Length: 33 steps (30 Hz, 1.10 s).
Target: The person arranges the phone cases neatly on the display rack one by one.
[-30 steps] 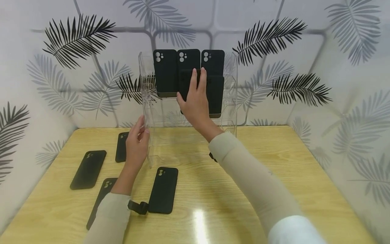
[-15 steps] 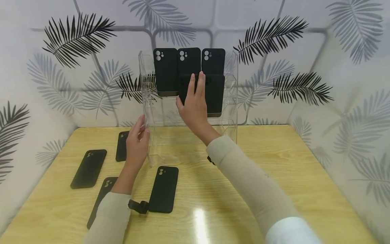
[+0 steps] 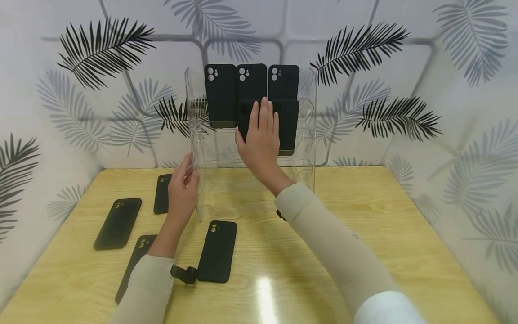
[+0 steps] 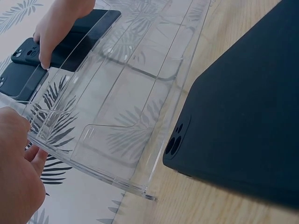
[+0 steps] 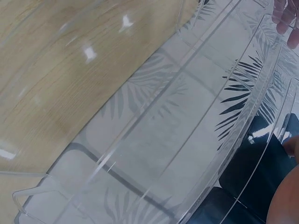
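Note:
My left hand grips the left side panel of a clear tiered rack. With straight fingers, my right hand lies over a black phone case on the rack's second tier. The hand hides much of that case. Directly to its right stands another black phone case on the same tier. Behind, the top tier holds a left case, a middle case and a right case, all upright with camera cutouts at the top.
Several black phone cases lie on the wooden table: a far-left case, a back case, a case partly under the left arm and a front case. A leaf-patterned wall stands behind the rack.
The case under my right hand has come down slightly, its top edge now level with the neighbouring case. My right fingers have drawn closer together. My left hand stays on the rack.

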Each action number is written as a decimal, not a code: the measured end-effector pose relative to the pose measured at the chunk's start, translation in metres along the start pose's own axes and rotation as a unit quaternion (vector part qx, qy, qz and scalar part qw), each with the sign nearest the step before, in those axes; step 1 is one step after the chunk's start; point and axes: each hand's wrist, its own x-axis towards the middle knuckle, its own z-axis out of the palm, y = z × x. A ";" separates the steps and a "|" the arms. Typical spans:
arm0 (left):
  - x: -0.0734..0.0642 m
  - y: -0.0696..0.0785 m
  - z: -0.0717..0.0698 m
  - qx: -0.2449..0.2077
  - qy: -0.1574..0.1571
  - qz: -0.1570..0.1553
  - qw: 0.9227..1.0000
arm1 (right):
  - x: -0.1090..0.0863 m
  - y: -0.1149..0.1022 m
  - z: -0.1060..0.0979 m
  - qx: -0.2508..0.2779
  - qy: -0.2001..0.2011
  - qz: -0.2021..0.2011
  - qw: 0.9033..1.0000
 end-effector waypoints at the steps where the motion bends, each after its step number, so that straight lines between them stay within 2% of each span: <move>1: 0.000 0.000 0.000 -0.001 0.000 -0.001 1.000 | 0.000 0.000 0.000 -0.008 0.002 0.000 1.000; 8: 0.000 0.002 0.000 0.004 0.000 -0.007 1.000 | -0.001 0.002 -0.004 -0.033 0.008 -0.002 0.999; 16: 0.000 0.002 0.000 0.006 0.002 -0.003 1.000 | -0.005 0.003 -0.012 -0.018 0.019 -0.006 1.000; 21: 0.001 0.000 0.000 0.007 0.005 0.003 1.000 | -0.016 -0.003 -0.019 0.004 0.030 -0.011 0.999; 23: 0.001 0.000 0.000 0.007 0.005 0.002 1.000 | -0.024 -0.007 -0.024 0.026 0.013 -0.011 1.000; 27: 0.001 0.001 0.000 0.012 0.006 0.004 1.000 | -0.045 -0.019 -0.037 0.085 -0.053 0.001 0.995; 30: 0.001 0.000 0.000 0.015 0.005 0.004 1.000 | -0.064 -0.027 -0.043 0.125 -0.103 0.015 0.987; 33: 0.001 0.000 0.000 0.015 0.002 0.003 1.000 | -0.087 -0.033 -0.045 0.163 -0.156 0.021 0.974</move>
